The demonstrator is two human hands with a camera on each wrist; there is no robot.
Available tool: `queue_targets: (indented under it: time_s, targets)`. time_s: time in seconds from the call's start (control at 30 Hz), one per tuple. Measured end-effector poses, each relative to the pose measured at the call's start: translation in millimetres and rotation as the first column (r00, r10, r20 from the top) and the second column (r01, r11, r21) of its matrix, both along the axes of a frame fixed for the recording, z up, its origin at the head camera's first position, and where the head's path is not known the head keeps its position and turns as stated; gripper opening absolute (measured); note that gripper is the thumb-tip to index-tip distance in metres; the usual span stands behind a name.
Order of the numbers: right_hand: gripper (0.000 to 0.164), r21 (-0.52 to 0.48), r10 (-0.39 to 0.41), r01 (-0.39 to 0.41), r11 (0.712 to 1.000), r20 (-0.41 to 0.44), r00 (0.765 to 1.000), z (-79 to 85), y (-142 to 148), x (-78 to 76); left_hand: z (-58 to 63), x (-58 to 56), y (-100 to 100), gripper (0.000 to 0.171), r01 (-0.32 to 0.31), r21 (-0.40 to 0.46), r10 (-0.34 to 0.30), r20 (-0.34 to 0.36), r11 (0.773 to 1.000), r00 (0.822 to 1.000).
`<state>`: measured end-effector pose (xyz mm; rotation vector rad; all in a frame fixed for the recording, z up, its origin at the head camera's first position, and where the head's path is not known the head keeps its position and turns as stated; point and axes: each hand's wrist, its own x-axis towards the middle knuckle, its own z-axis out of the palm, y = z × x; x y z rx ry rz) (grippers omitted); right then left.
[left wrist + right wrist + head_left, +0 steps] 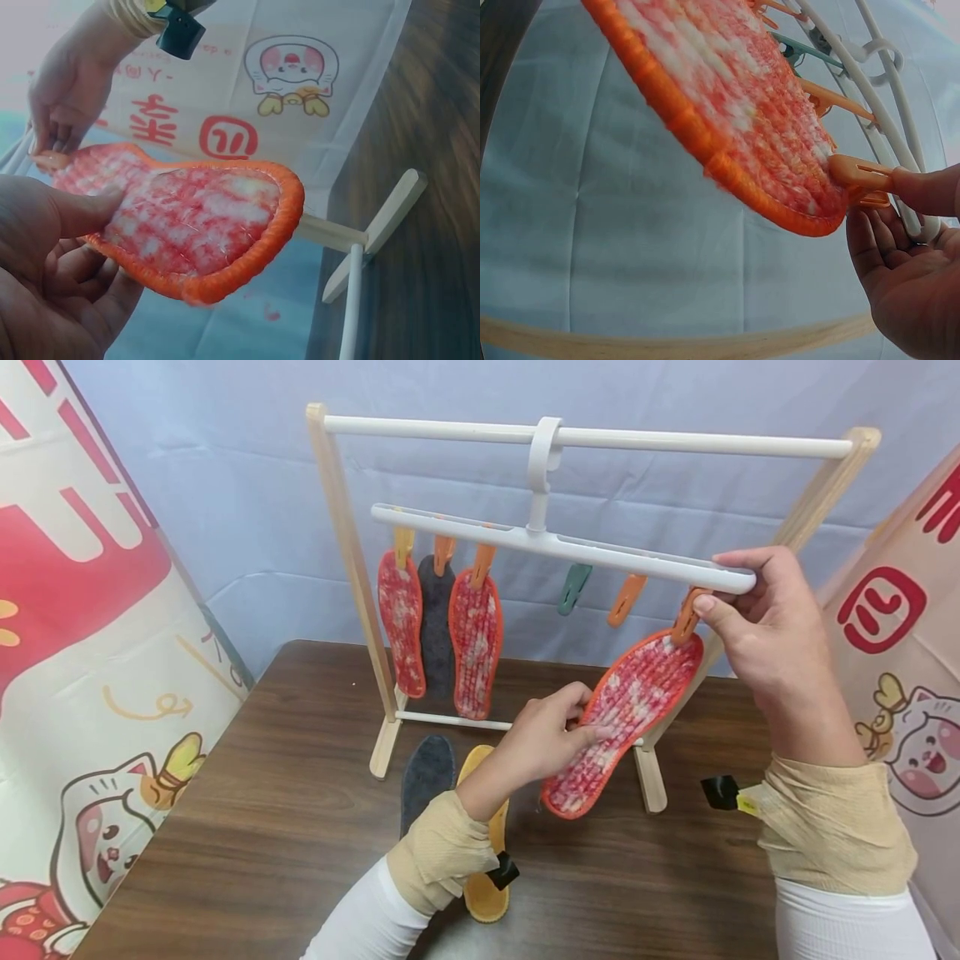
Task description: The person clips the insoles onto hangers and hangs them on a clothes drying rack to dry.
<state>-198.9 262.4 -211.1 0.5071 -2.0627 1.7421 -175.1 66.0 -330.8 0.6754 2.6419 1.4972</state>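
Note:
A red-and-white insole (637,710) with an orange edge slants below the right end of a white clip hanger (480,532). My left hand (551,735) pinches it along its middle, thumb on the front face (187,225). At the hanger's end, my right hand (780,635) pinches an orange clothespin (686,617) between thumb and fingers. That clothespin's tip overlaps the insole's upper end, also in the right wrist view (862,176). Left of it hang a bare orange clothespin (627,600) and a green one (575,588).
The hanger hooks on a wooden rack's white bar (705,441). Two red insoles (401,627) and a dark grey insole (437,635) hang from clothespins at its left. On the brown table (300,793) lie another dark insole (427,777) and a yellow insole (487,897), partly behind my left arm.

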Motion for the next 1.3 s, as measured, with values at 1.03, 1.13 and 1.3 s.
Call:
queue_targets:
  time_s: [1.03,1.13,1.3]
  targets:
    - [0.038,-0.015,0.015,-0.015,1.000,0.003,1.000,-2.1,5,-1.0,0.5,0.0,19,0.027,0.012,-0.023,-0.010,0.089,1.000,0.996]
    - [0.038,-0.019,0.016,-0.016,1.000,0.023,1.000,-1.2,5,-1.1,-0.4,-0.7,20,0.028,0.020,-0.031,-0.018,0.090,0.999,0.996]
    - [0.039,-0.033,0.020,-0.019,0.999,0.032,0.999,0.1,5,-0.9,-2.2,-2.2,19,0.031,0.023,-0.046,-0.019,0.090,0.999,0.996]
